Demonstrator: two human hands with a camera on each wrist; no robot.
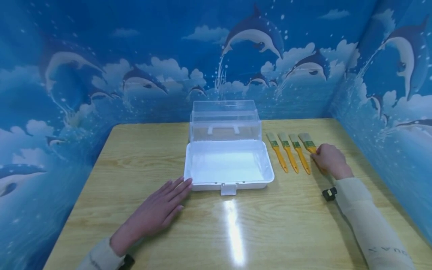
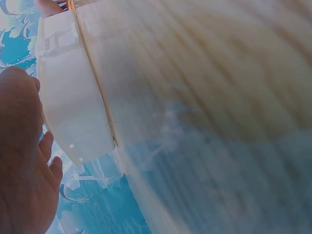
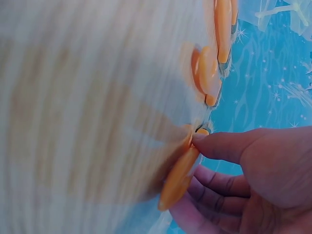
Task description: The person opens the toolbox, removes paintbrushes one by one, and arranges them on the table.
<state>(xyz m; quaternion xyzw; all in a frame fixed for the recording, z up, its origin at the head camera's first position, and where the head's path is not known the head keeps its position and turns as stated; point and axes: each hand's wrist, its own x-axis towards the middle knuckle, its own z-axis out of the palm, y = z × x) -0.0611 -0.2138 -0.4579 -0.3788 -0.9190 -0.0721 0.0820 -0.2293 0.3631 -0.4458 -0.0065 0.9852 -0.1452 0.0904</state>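
A white plastic box stands at the middle of the table, its clear lid with a handle tipped back. My left hand lies with fingers straight, fingertips at the box's front left corner; the left wrist view has the hand beside the box wall. At the right, my right hand pinches the orange handle of the rightmost paintbrush. In the right wrist view, thumb and fingers close round that handle. Its bristles point to the back. The inside of the box holds nothing visible.
Three more paintbrushes with orange handles lie in a row between the box and my right hand. The wooden table meets a blue dolphin-printed backdrop at the back and sides.
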